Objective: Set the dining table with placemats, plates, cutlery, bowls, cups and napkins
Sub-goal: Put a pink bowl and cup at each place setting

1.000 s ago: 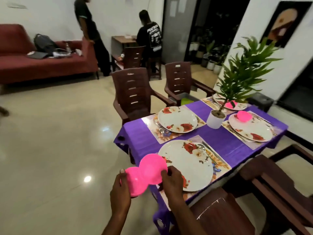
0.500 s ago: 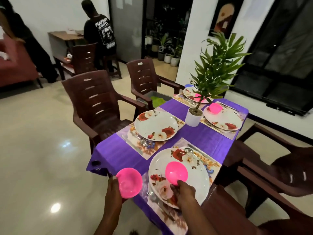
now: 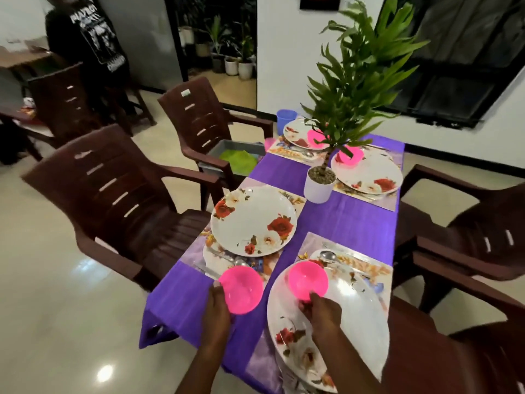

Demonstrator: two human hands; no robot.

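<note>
The right hand [image 3: 324, 307] pinches a pink bowl [image 3: 308, 281] by its rim with its fingers, lowering it onto the near plate [image 3: 349, 317]; the left hand [image 3: 217, 305] grips a second pink bowl [image 3: 241, 288], probably for the empty plate [image 3: 252, 220]. The counter [image 3: 349, 220] wears a purple cloth, with brown chairs around and a potted plant [image 3: 319, 183] in the middle.

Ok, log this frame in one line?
step: placing bowls | left hand: holds pink plastic bowl above purple tablecloth | right hand: setting second pink bowl on near floral plate
</note>
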